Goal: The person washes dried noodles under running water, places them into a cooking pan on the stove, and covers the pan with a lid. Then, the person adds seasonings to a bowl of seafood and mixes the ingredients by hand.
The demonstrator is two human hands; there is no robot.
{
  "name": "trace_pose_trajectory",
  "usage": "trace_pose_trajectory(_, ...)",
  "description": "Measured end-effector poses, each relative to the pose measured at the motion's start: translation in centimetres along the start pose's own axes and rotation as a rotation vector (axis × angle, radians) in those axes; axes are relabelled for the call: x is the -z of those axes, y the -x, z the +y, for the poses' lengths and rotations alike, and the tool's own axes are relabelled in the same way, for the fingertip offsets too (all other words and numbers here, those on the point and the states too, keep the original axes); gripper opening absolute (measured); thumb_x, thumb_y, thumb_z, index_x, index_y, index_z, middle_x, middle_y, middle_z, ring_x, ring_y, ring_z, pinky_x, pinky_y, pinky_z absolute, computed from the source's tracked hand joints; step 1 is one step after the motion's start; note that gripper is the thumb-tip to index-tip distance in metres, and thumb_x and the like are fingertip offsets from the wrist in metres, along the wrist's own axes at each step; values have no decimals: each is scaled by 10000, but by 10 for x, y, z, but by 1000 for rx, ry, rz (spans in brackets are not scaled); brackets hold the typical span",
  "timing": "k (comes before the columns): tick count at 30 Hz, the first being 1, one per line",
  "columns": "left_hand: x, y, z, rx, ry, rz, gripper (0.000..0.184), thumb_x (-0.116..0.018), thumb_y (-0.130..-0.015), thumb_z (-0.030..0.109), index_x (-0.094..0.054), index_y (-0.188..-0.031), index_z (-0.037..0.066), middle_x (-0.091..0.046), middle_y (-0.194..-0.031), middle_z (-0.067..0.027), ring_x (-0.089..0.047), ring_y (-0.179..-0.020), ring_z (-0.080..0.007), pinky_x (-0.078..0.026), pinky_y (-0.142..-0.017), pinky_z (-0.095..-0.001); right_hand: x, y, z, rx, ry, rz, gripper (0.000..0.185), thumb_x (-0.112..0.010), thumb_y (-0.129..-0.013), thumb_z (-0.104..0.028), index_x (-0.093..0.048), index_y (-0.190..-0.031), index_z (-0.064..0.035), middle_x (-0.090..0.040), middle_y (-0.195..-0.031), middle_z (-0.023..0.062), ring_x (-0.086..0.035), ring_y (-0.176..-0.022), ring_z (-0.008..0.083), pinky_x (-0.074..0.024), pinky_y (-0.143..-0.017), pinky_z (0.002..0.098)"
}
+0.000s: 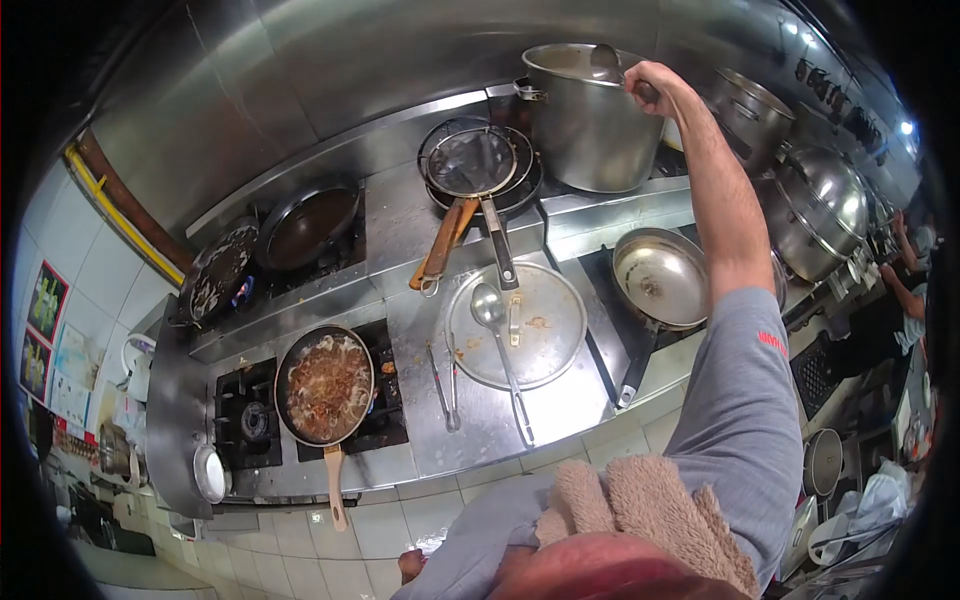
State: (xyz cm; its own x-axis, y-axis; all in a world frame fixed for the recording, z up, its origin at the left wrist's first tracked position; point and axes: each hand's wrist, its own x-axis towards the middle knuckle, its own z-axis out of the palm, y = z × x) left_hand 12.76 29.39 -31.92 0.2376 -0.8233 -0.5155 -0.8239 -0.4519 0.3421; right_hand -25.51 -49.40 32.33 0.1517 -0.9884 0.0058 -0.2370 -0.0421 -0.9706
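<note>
My right hand is closed around the handle of a ladle, whose bowl shows at the mouth of a tall metal stockpot. The forearm reaches across the stove to the back. Low in the view, beside my body, only a small part of my left hand shows; its fingers cannot be made out. A frying pan with browned food in liquid sits on the front left burner. On the counter lies a round metal lid with a large spoon across it, and tongs beside it.
Strainers rest on a pan behind the lid. A steel frying pan is under my right arm. Dark pans stand at the back left, a flame near one. A domed steamer and another person's arm are at right.
</note>
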Motion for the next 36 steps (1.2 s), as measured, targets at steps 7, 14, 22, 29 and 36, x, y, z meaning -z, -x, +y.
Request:
trace_pose_trajectory(7, -35, 3, -18, -157, -40, -125, 258, -511, -801, 292, -574, -756, 46, -593, -797, -169, -575, -736, -349, -462, -653, -429, 3, -24, -13, -87, -714, -68, 142, -584, -647, -42, -452, -596, -53, -441, -541, 28, -424, -430, 116, -281, -383, 230)
trace_pose_trajectory(14, -36, -3, -30, 90, 393, -114, 194, -487, -805, 195, -562, -792, 17, -586, -751, -137, -582, -690, -283, -483, -626, -372, 24, -22, -22, 48, -964, -165, 200, -546, -717, 8, -387, -601, -27, -433, -554, 85, -468, -494, 181, -292, -396, 239)
trace_pose_trajectory(22, -21, -16, -26, 858, 1515, 205, 50, -500, -763, 48, -522, -753, 3, -493, -624, -96, -497, -465, -197, -443, -401, -335, 12, 39, -69, 156, -1023, -233, 194, -530, -708, -28, -393, -572, -41, -423, -517, 66, -436, -472, 146, -308, -380, 262)
trace_pose_trajectory(29, 9, -25, -63, 208, 591, -3, 89, -516, -744, 112, -528, -712, 30, -509, -606, -88, -526, -479, -194, -446, -397, -337, -68, 182, -122, 341, -1038, -328, 175, -519, -708, -61, -436, -554, -65, -426, -488, 32, -442, -440, 112, -294, -361, 212)
trace_pose_trajectory(36, 30, -9, -146, 166, 837, 19, 77, -554, -752, 126, -556, -757, 49, -547, -695, -62, -557, -546, -195, -490, -477, -321, -190, 353, -104, 134, -1363, -387, 92, -448, -833, -66, -430, -768, -3, -434, -559, 43, -427, -475, 103, -292, -401, 217)
